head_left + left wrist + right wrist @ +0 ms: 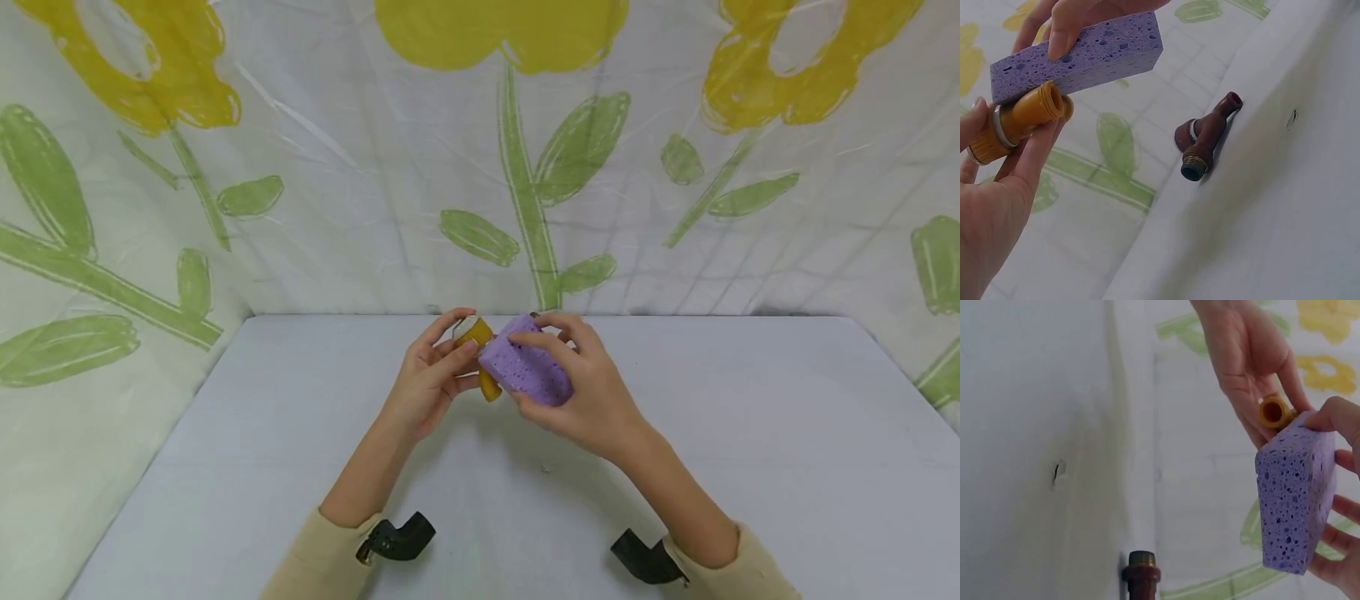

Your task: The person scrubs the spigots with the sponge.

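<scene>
Fingers and thumb of the left hand [426, 382] [994, 215] hold a yellow branched pipe fitting [489, 385] [1034, 111] with a silvery ring; its round opening [1274, 413] shows in the right wrist view. The right hand [600, 396] [1342, 565] grips a purple porous sponge [528, 371] [1110, 56] [1285, 500] between thumb and fingers. Sponge and fitting meet above the table, the sponge against the fitting's side. A reddish-brown branched fitting [1209, 134] [1142, 578] with a threaded end is on the white surface beyond the hands; the head view mostly hides it.
The white table [300, 467] has a small mark [546, 468] in front of the hands. Behind it hangs a white sheet [337, 208] with yellow flowers and green leaves. Black curved pieces [405, 537] [647, 558] sit at both sleeve cuffs.
</scene>
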`<state>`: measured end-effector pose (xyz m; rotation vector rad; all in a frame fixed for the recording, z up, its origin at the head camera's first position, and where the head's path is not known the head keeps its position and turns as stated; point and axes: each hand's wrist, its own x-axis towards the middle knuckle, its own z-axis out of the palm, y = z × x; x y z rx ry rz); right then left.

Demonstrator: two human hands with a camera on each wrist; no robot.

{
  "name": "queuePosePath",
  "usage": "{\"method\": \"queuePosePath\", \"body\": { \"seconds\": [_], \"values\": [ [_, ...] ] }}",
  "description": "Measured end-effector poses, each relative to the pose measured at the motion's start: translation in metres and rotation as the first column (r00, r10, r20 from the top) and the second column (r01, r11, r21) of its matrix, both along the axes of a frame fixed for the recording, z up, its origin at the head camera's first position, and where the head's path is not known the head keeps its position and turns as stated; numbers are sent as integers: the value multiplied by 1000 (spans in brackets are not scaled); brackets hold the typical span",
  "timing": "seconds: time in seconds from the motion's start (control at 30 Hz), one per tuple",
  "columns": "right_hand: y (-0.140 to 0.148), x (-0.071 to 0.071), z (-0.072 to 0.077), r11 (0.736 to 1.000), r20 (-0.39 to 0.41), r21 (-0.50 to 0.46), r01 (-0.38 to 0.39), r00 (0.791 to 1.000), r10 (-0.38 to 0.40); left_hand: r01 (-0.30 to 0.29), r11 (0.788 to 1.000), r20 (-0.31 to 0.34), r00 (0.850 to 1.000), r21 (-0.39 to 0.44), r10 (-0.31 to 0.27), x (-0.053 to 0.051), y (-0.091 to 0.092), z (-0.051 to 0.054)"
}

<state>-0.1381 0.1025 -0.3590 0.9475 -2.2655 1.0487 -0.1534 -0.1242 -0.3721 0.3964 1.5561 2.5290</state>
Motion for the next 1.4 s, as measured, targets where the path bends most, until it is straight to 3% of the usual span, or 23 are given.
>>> {"method": "queuePosePath", "body": {
  "seconds": [0.17,0.4,0.63,0.9,1.17,1.4],
  "values": [
    [-1,1,0,1000,-16,-1,-30,999,30,11,1000,-4,1000,20,-11,1,0,0],
    [1,1,3,1000,23,-15,1,1000,-1,34,999,-22,999,19,-33,1,0,-1],
    [0,2,3,998,21,-2,-62,998,62,28,999,-9,1000,-19,-28,1,-1,-1],
    [2,1,4,1000,64,-18,-7,998,8,20,999,-1,1000,-48,-20,1,-1,0],
    [0,4,5,997,66,4,-73,995,73,11,998,-8,1000,-56,-12,1,-2,-2],
    [6,0,7,1000,84,8,-11,996,10,37,998,-42,998,-53,-39,0,-4,-2]
  ]
}}
